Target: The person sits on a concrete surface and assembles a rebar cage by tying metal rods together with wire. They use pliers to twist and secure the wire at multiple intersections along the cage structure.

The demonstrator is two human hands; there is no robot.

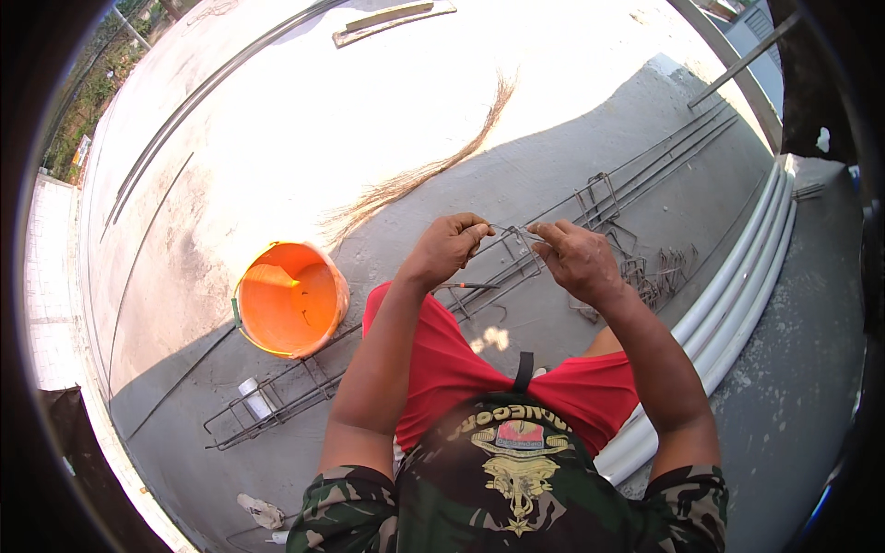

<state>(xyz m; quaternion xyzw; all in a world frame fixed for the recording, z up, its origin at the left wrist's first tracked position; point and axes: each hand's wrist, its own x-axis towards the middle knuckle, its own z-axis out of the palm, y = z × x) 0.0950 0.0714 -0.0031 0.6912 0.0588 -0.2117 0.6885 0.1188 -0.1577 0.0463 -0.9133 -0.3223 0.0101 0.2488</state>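
Concrete floor [553, 152], part sunlit, part shaded. Across it lay one long steel-bar frame [521, 267] with square ties, directly before the person. Left hand [452, 247]: fingertips pinched on a thin wire [500, 227] above the frame. Right hand [579, 258]: fingers bent beside a tie; whether they gripped the wire could not be told. Also present: orange bucket [323, 304], left; twig bundle [415, 182], beyond; white pipes [728, 309], right.
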